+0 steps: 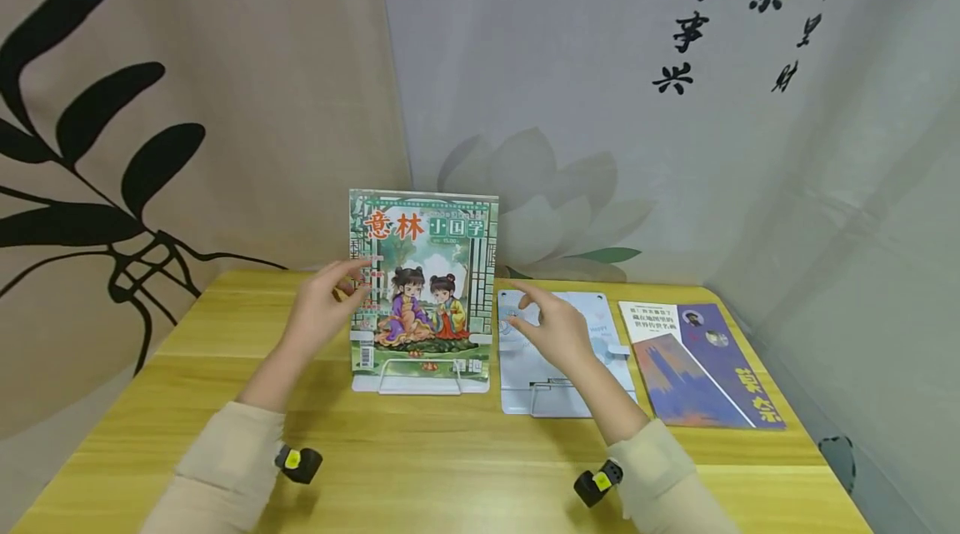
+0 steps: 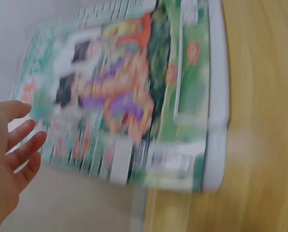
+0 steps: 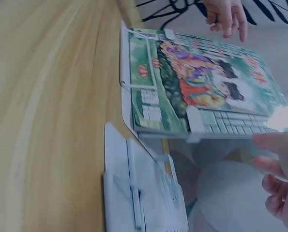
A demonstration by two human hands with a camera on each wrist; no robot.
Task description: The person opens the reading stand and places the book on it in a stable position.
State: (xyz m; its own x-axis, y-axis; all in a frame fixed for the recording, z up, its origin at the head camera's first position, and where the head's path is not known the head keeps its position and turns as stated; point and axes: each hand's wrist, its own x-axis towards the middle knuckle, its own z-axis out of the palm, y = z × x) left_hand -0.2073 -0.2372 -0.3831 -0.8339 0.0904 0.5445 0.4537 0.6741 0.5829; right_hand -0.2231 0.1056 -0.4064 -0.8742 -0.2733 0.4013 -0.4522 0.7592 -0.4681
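A green illustrated magazine (image 1: 420,284) stands upright on a white book stand (image 1: 420,385), with a wire support across its lower edge and small white clips at its sides. My left hand (image 1: 321,305) hovers at the magazine's left edge, fingers loosely bent and holding nothing. In the left wrist view, the fingertips of this hand (image 2: 8,150) overlap the cover's edge. My right hand (image 1: 555,327) is to the right of the magazine, thumb and fingers apart with nothing between them. Beneath it in the head view lies a second, pale blue book stand (image 1: 517,384).
At the right of the wooden table (image 1: 420,467) lie a purple book (image 1: 720,351) and, overlapping it, a book with a blue-orange cover (image 1: 686,384). A curtain (image 1: 300,101) with printed leaves and characters hangs behind the table.
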